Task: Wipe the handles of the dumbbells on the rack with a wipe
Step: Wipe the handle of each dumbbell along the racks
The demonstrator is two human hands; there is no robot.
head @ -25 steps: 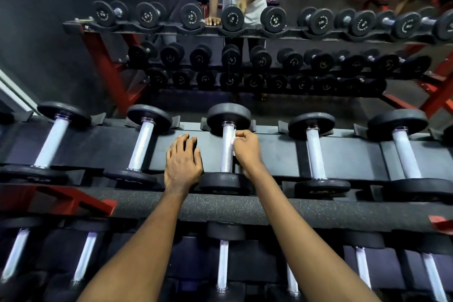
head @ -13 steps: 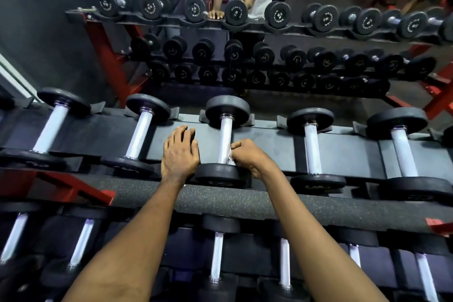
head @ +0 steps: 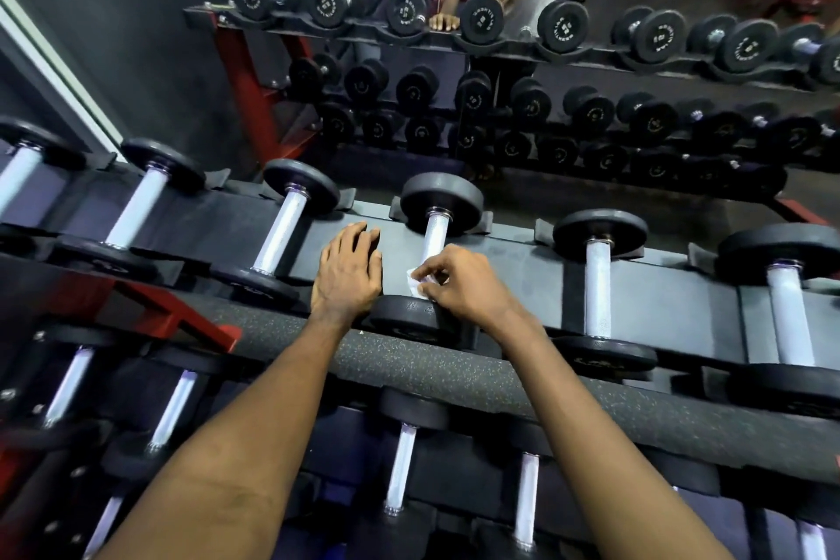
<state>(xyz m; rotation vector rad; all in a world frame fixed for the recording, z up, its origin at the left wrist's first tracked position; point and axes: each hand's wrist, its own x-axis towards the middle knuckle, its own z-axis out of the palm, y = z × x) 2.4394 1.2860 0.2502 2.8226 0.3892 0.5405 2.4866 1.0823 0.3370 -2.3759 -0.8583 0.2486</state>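
Two hands are at work on the top shelf of the rack (head: 672,291), near the middle of its front edge. The right hand (head: 463,286) pinches a small white wipe (head: 414,283) between thumb and fingers and holds it against the near end of the handle (head: 435,236) of one dumbbell (head: 407,322), just above the near head. One second ago this hand was around the far end of the same handle, close to the far head, and half a second ago it was already lower, so the wipe has travelled down almost the whole bar. This probably means that the stroke on this handle is nearly complete. The next dumbbell (head: 597,286), toward the right edge of the shelf, may be the following one, but this is only a judgement. The left hand (head: 347,273) lies flat with straight fingers on the bare shelf just beside the dumbbell, holding nothing, in the same place as before. No real container is present. The shelf carries its dumbbells in a row, each one lying from back edge to front edge. The lower shelf (head: 468,468), under the padded front rail (head: 454,371), holds more of them.
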